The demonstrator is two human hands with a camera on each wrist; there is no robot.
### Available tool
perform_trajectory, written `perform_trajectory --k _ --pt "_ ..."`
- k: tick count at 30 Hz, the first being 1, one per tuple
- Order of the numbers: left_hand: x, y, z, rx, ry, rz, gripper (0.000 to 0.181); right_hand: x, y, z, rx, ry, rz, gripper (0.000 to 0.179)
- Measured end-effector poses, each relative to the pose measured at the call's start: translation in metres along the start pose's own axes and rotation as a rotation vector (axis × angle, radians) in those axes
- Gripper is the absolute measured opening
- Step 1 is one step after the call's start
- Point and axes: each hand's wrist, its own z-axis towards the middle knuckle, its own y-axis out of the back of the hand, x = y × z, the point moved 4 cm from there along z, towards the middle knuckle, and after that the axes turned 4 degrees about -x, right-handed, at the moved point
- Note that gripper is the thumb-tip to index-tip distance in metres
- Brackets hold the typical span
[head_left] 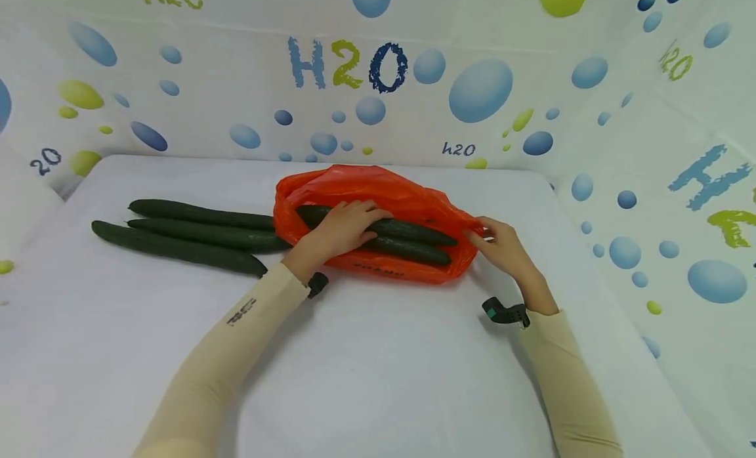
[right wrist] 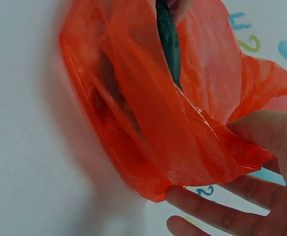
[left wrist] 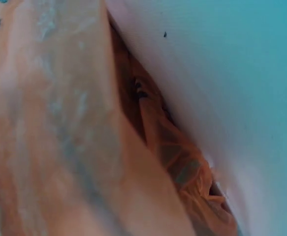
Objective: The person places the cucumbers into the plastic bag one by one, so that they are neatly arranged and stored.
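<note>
In the head view an orange-red plastic bag point(head_left: 378, 182) lies on its side, its wide mouth facing up and toward me. Two long dark green cucumbers lie inside, a rear cucumber point(head_left: 419, 232) and a front cucumber point(head_left: 407, 249). My left hand point(head_left: 341, 229) reaches into the bag and grips the rear cucumber, thumb on the near side and fingers over the top. At the bag's right end, my right hand point(head_left: 502, 247) pinches the rim between thumb and fingers. The right wrist view shows the right hand point(right wrist: 276, 191) with the rim under its thumb. Bag plastic point(left wrist: 49, 128) fills much of the left wrist view, blurred.
Left of the bag, three more cucumbers lie side by side on the white table point(head_left: 378, 366): a back one point(head_left: 195, 211), a middle one point(head_left: 207, 232) and a front one point(head_left: 177, 247). A patterned curtain point(head_left: 236, 71) hangs behind the table and along its right side.
</note>
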Motion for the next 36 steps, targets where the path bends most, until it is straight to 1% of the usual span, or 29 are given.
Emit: perform_trajectory --k 5,7,9,12,16,22,27,30,32,34,36 --pt "-0.004 0.002 -0.001 -0.001 -0.022 0.060 0.054 0.000 0.004 -0.002 -0.002 0.000 -0.029 0.034" --pt "-0.004 0.003 -0.003 0.000 -0.013 0.074 0.055 0.000 0.005 -0.003 0.002 0.006 -0.031 0.034" --pt "-0.002 0.005 -0.006 -0.012 0.004 0.077 0.053 -0.001 0.004 -0.002 0.004 0.012 -0.030 0.034" --pt "0.001 0.009 -0.011 -0.040 0.021 0.068 0.050 -0.001 0.003 -0.002 0.006 0.019 -0.033 0.034" --pt "0.005 0.013 -0.019 -0.065 0.018 0.055 0.047 -0.002 0.001 -0.002 0.006 0.015 -0.034 0.033" --pt "0.007 0.019 -0.034 -0.071 0.003 0.056 0.043 -0.002 -0.004 -0.004 0.018 0.013 -0.032 0.034" --pt "0.006 0.027 -0.045 -0.058 -0.021 -0.007 0.042 -0.003 -0.007 -0.005 0.016 0.012 -0.031 0.034" --pt "0.004 0.031 -0.049 -0.068 -0.054 -0.028 0.042 -0.003 -0.008 -0.005 0.012 0.015 -0.035 0.033" --pt "0.002 0.033 -0.052 -0.099 -0.097 -0.034 0.040 -0.003 -0.009 -0.005 0.010 0.021 -0.037 0.033" --pt "-0.002 0.037 -0.057 -0.167 -0.164 -0.053 0.035 -0.003 -0.010 -0.005 0.012 0.023 -0.039 0.034" --pt "-0.005 0.043 -0.064 -0.268 -0.242 -0.083 0.030 -0.002 -0.011 -0.005 0.015 0.025 -0.041 0.034"
